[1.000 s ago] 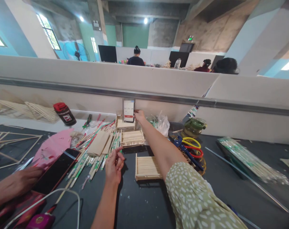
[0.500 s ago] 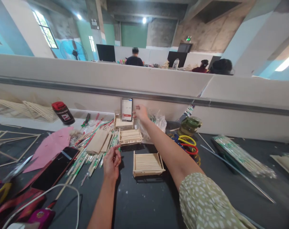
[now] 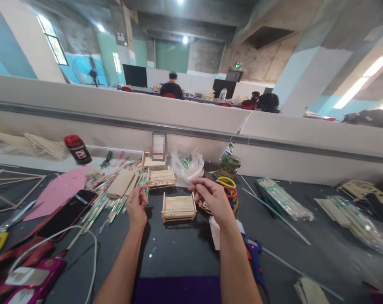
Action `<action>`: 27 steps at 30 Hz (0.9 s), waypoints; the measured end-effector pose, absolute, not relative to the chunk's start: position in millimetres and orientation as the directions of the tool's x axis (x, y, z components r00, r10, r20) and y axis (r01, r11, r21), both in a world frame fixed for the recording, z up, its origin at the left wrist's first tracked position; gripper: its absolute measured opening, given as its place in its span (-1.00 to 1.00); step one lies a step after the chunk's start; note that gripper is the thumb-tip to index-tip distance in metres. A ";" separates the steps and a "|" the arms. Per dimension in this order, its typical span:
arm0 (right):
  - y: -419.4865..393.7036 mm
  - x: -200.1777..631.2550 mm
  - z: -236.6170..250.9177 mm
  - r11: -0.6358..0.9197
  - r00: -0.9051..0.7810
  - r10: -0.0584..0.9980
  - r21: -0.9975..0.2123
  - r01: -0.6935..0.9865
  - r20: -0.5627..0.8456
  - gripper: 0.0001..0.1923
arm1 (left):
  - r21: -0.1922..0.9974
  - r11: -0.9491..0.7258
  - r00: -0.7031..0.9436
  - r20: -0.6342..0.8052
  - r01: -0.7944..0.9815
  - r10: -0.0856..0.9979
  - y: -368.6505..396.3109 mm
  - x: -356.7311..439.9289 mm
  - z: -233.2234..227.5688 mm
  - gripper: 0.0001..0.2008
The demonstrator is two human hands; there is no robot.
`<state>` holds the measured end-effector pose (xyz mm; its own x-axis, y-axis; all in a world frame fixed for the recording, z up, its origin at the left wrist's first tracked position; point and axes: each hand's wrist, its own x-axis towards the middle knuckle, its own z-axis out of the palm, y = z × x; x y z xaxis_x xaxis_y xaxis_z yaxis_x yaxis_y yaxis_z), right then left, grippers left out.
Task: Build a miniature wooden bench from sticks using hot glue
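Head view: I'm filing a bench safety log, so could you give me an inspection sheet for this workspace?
Surface: dark tabletop, specked with small pale bits.
Work items: front stick frame on the tabletop; middle stick frame behind it.
Clutter: scattered sticks, pink sheet and scissors at left; blue glue gun with a red light at right.
Hands: left hand loosely curled; right hand near the front stick frame; whether either holds anything is unclear.
Cables: white cable loops across the left foreground.
Surroundings: white partition ahead; people and a fan beyond it.
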<state>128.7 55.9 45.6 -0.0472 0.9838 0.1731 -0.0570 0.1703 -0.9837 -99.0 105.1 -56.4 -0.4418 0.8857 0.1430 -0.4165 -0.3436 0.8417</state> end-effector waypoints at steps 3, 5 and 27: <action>38.2 142.5 44.5 0.143 -0.024 0.989 -0.990 -0.001 0.143 -0.68 | 0.794 -0.368 -0.448 0.136 -0.484 0.884 93.7 -80.9 -30.2 -0.71; 32.0 149.1 45.2 0.160 -0.035 0.987 -0.983 0.090 0.158 -0.68 | 0.708 -0.366 -0.429 0.098 -0.604 0.898 83.1 -64.8 -7.3 -0.75; 13.4 144.5 60.2 0.321 0.158 0.857 -0.749 0.580 0.490 -0.79 | 0.166 0.397 0.297 -0.428 -0.903 0.854 37.2 12.9 47.2 -0.51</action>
<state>144.5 13.4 60.2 0.1579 0.8575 0.4897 0.5802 0.3207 -0.7487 12.9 37.2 47.2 0.2970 0.8538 -0.4276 -0.9028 0.3969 0.1655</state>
